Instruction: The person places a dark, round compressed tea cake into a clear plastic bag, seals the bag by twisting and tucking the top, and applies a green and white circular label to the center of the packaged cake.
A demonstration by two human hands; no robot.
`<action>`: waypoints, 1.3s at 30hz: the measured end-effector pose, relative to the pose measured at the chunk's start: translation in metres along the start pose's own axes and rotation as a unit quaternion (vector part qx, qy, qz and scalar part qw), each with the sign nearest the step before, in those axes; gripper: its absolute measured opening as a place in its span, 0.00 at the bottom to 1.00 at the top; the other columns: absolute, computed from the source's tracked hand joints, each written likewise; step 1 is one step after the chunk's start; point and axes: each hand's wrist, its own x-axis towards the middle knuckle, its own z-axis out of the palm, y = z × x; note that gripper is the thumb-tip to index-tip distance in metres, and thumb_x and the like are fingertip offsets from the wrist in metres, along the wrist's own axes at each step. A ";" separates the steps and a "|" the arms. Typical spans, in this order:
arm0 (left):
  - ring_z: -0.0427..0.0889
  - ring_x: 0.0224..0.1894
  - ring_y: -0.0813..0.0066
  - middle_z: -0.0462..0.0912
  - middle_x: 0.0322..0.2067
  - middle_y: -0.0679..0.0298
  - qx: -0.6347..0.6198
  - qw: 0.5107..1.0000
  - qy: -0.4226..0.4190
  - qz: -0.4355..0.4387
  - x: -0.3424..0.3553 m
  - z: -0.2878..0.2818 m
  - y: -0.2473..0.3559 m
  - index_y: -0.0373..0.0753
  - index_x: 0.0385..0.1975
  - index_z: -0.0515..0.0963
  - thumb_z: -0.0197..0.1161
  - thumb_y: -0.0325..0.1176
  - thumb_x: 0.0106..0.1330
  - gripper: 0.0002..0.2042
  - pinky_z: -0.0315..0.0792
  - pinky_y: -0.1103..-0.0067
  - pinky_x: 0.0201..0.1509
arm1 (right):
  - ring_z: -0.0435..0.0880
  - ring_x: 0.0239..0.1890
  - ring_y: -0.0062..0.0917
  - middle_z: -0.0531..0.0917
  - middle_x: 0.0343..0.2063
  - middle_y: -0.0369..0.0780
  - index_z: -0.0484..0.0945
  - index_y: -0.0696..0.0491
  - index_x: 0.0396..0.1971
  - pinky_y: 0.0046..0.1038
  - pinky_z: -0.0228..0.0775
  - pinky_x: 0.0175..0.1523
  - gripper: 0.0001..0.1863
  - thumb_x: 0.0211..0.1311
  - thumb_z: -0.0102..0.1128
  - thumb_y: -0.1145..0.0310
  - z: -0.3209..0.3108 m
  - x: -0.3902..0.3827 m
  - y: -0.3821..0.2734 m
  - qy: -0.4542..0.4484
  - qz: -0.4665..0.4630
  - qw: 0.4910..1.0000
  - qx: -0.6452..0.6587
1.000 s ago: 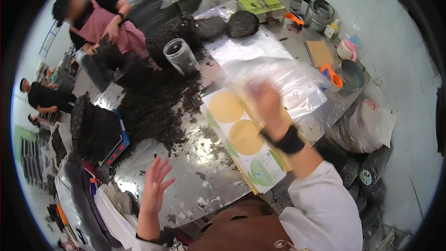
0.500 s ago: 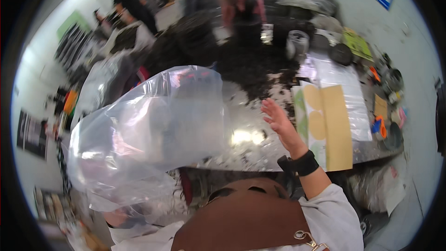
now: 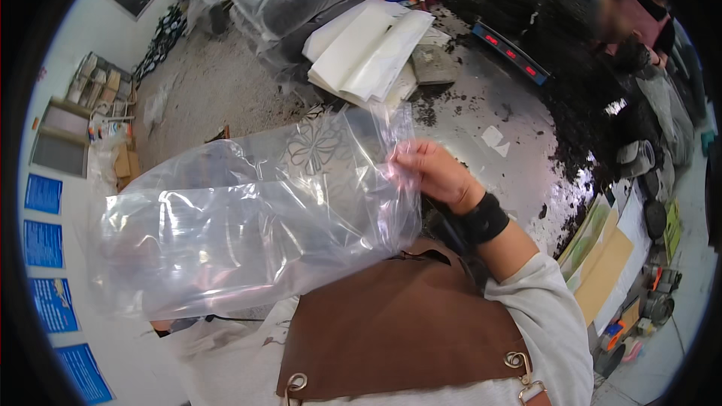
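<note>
A large clear plastic bag (image 3: 248,229) stretches across in front of me, puffed out and creased. Its right end is bunched where my right hand (image 3: 436,173) pinches the edge between thumb and fingers. A black band (image 3: 485,218) circles that wrist. My left hand is behind or inside the bag's left end, blurred by the plastic, so its fingers cannot be made out. Only a bit of my left wrist (image 3: 161,326) shows below the bag.
White paper sheets (image 3: 372,49) lie at the table's far left corner. Beyond the bare metal tabletop (image 3: 481,109), a blue display with red digits (image 3: 511,53) stands by loose dark material (image 3: 568,116). Tape rolls (image 3: 659,305) sit at right. A co-worker (image 3: 639,19) stands across the table.
My view has turned left. My right hand, open and raised over the table before, now grips the bag's right end. The bag is stretched out lower and flatter.
</note>
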 end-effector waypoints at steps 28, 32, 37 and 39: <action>0.75 0.43 0.75 0.78 0.37 0.68 0.151 0.663 0.051 0.732 -0.018 0.248 0.142 0.47 0.22 0.72 0.59 0.31 0.48 0.03 0.65 0.76 0.49 | 0.75 0.46 0.27 0.77 0.44 0.43 0.62 0.56 0.56 0.28 0.66 0.50 0.35 0.46 0.66 0.66 0.110 0.027 -0.042 0.042 -0.336 0.772 -0.538; 0.70 0.52 0.71 0.75 0.45 0.64 0.123 0.721 0.016 0.682 -0.021 0.248 0.140 0.46 0.36 0.75 0.63 0.34 0.47 0.14 0.59 0.73 0.57 | 0.72 0.27 0.14 0.77 0.24 0.32 0.74 0.58 0.42 0.18 0.65 0.33 0.16 0.51 0.58 0.74 0.087 0.027 -0.046 0.124 -0.178 0.885 -0.412; 0.57 0.61 0.54 0.59 0.58 0.51 0.031 0.917 0.036 0.397 -0.018 0.258 0.131 0.35 0.59 0.53 0.71 0.39 0.43 0.43 0.54 0.65 0.62 | 0.64 0.19 0.07 0.71 0.18 0.26 0.78 0.58 0.30 0.11 0.53 0.24 0.07 0.53 0.52 0.79 0.094 0.007 -0.036 0.168 -0.236 0.856 -0.428; 0.68 0.53 0.55 0.69 0.51 0.53 -0.002 0.923 0.058 0.380 -0.011 0.277 0.134 0.35 0.53 0.63 0.67 0.33 0.48 0.31 0.63 0.67 0.55 | 0.64 0.18 0.08 0.73 0.18 0.27 0.79 0.58 0.31 0.11 0.52 0.23 0.07 0.53 0.52 0.80 0.104 -0.001 -0.034 0.157 -0.237 0.841 -0.459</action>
